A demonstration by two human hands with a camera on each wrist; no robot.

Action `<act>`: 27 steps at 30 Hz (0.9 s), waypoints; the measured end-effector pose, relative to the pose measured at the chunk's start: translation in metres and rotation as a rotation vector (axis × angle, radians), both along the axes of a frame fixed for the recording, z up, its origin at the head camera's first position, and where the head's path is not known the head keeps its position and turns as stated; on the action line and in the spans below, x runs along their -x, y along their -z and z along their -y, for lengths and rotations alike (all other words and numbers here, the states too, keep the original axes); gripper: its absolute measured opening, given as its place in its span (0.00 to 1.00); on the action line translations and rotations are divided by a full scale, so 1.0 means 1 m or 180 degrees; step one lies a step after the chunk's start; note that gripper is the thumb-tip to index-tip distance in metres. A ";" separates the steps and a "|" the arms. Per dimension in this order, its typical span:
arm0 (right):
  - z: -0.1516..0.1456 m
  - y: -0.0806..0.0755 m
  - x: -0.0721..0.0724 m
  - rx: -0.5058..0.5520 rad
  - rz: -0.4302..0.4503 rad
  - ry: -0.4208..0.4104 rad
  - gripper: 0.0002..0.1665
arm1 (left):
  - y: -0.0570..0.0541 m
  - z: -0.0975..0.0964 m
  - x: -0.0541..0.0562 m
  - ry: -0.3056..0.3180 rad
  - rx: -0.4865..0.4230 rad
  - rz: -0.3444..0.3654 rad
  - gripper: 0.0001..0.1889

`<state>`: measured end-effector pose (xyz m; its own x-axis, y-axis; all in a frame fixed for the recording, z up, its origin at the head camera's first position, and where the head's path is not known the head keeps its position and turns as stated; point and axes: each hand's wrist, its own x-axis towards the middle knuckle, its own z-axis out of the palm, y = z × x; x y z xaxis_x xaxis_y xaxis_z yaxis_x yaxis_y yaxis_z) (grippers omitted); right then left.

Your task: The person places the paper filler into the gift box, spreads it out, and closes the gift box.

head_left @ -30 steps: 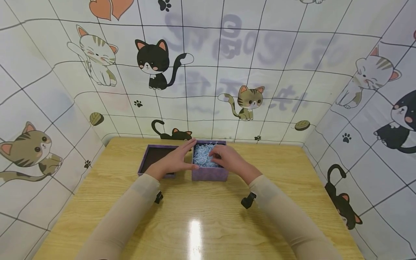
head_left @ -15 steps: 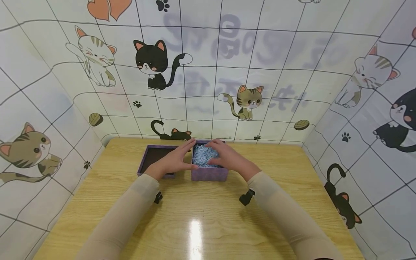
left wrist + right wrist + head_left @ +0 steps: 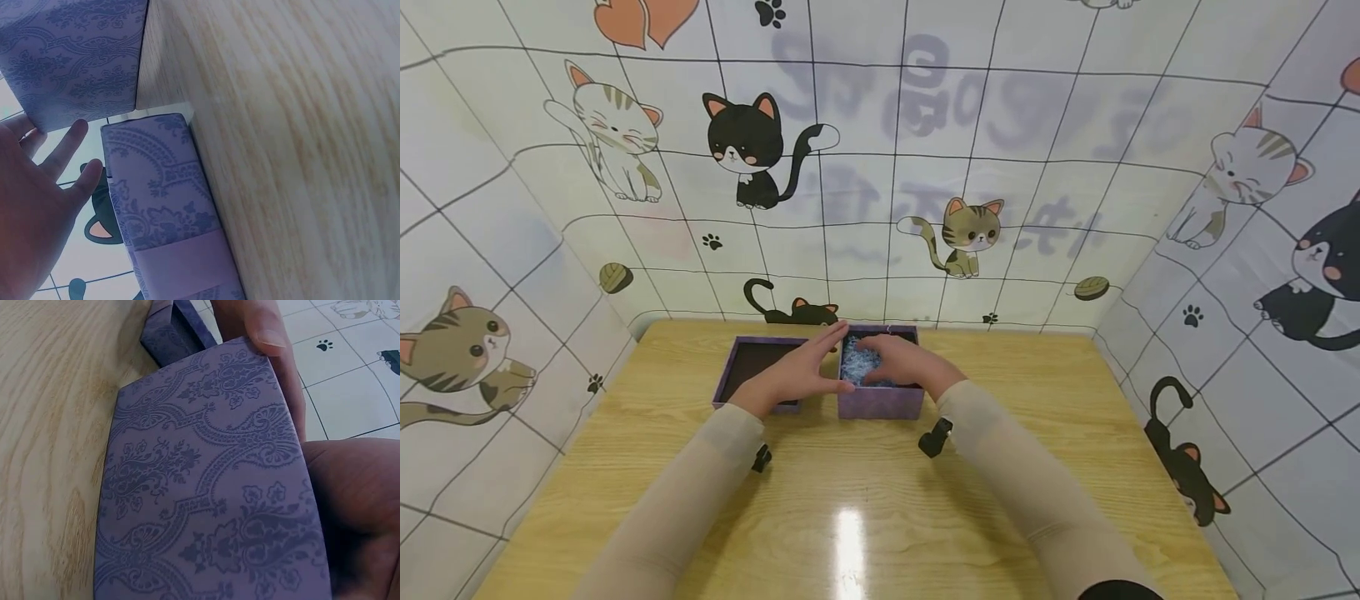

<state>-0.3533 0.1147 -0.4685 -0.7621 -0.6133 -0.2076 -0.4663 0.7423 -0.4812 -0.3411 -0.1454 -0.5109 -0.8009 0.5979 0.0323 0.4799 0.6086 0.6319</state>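
Observation:
In the head view, a purple patterned box (image 3: 881,403) stands near the table's back edge, filled with light blue paper shreds (image 3: 859,363). My left hand (image 3: 793,372) rests at its left side, fingers spread, the thumb at the front corner and the fingertips toward the back corner. My right hand (image 3: 904,363) is over the box opening, thumb and fingers apart, its fingertips at the shreds. What lies under the right palm is hidden. The left wrist view shows the left fingers (image 3: 65,150) fairly straight beside the box (image 3: 81,62).
Left of the box lies its purple-edged lid (image 3: 752,364), dark inside and partly covered by the left hand. A wooden table (image 3: 850,475) carries everything. Behind it stands a wall covering (image 3: 865,242) printed with cats. Small black wrist cameras sit under both sleeves.
The right hand has moved from the box's right side leftward across the shreds, its fingers spreading from a bunched pose. The left hand has stayed at the box's left side.

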 end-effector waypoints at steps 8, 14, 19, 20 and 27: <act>0.013 0.006 0.010 -0.0342 0.0110 0.0062 0.42 | -0.003 0.000 -0.002 -0.0009 -0.0069 0.0002 0.64; 0.010 -0.001 0.001 -0.0328 0.0087 0.0039 0.41 | -0.001 0.000 -0.001 0.0005 -0.0022 -0.0009 0.64; -0.001 -0.017 -0.007 -0.0080 0.0039 0.0052 0.42 | -0.002 0.001 -0.001 -0.0017 -0.0055 0.0010 0.64; -0.004 -0.019 -0.007 -0.0008 0.0046 0.0067 0.43 | -0.003 0.001 -0.002 -0.0020 -0.0069 0.0016 0.64; -0.026 -0.030 -0.005 0.0620 -0.0030 0.0229 0.35 | -0.003 -0.001 -0.002 -0.0018 -0.0042 0.0069 0.64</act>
<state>-0.3480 0.1410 -0.4386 -0.8067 -0.5851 -0.0831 -0.4205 0.6672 -0.6148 -0.3395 -0.1447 -0.5078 -0.8049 0.5930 0.0229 0.4626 0.6027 0.6502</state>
